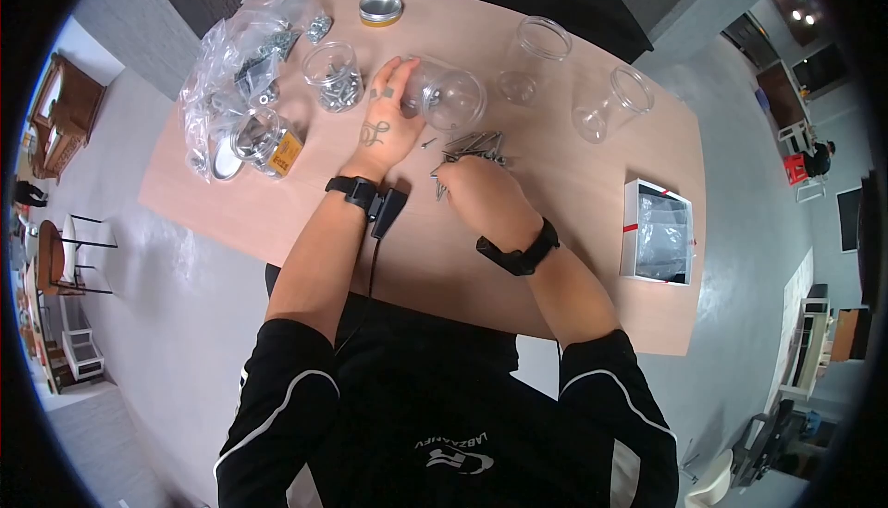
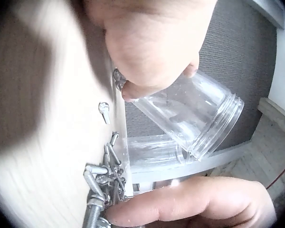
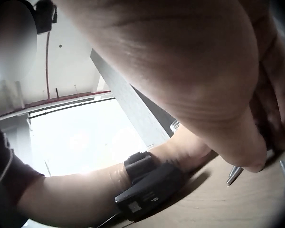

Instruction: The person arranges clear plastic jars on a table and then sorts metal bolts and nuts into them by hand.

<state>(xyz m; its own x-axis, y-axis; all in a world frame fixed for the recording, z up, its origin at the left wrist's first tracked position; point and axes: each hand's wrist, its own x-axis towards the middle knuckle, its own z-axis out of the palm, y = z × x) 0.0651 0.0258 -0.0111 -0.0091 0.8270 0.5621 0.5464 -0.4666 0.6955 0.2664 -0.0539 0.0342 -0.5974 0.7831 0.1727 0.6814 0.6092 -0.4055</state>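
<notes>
My left hand (image 1: 393,105) grips a clear empty plastic jar (image 1: 450,98) tipped on its side on the wooden table (image 1: 573,193), mouth facing the right hand. In the left wrist view the thumb and fingers (image 2: 147,52) clasp the jar (image 2: 194,114) near its base. Just in front of the mouth lies a loose pile of screws (image 1: 474,147), also in the left wrist view (image 2: 104,183). My right hand (image 1: 458,173) sits on the near edge of the pile with its fingers curled down onto the screws. Two screws (image 3: 235,175) lie beside that hand's heel.
A jar part-filled with screws (image 1: 335,75) stands left of the held jar, and two empty clear jars (image 1: 541,50) (image 1: 610,101) stand to its right. A plastic bag of hardware (image 1: 236,68), a labelled jar (image 1: 270,142) and a metal lid (image 1: 381,8) lie far left. A white box (image 1: 659,230) sits right.
</notes>
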